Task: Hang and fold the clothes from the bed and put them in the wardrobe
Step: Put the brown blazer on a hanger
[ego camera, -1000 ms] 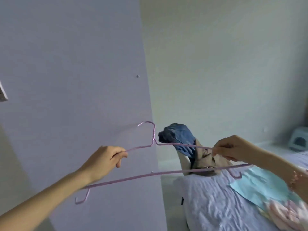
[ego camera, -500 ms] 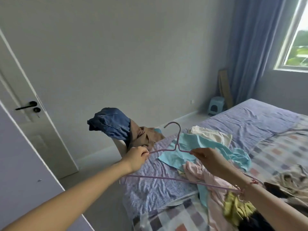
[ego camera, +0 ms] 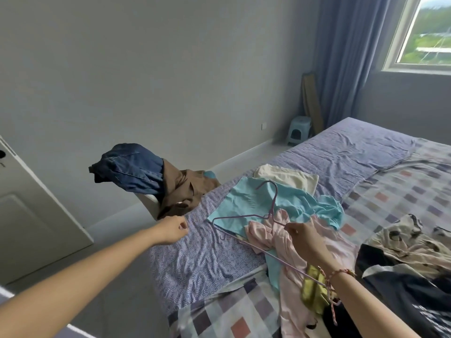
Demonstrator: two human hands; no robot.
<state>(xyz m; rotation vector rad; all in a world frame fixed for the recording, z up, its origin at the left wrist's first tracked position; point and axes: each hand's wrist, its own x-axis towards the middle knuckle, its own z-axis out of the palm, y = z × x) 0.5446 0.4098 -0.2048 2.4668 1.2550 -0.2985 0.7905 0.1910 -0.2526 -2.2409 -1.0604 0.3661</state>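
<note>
My right hand (ego camera: 305,240) pinches one shoulder of a thin purple wire hanger (ego camera: 246,216), which hovers low over the clothes on the bed (ego camera: 353,152). My left hand (ego camera: 172,229) hangs over the bed's left edge with fingers loosely curled and nothing in it, apart from the hanger. Under the hanger lie a light blue garment (ego camera: 246,202) and a pink garment (ego camera: 275,231). A cream garment (ego camera: 290,179) lies behind them. A yellow-green piece (ego camera: 313,292), a black garment (ego camera: 400,286) and a beige patterned one (ego camera: 410,242) sit to the right.
A chair (ego camera: 148,203) left of the bed carries blue jeans (ego camera: 133,168) and a brown garment (ego camera: 185,189). A white door (ego camera: 31,215) stands at the far left. A small stool (ego camera: 299,129), a leaning board and a blue curtain (ego camera: 341,59) occupy the far corner by the window.
My view swung from the wardrobe panel round to the bed. My left hand has let go of the hanger, and my right hand has lowered it onto the clothes.
</note>
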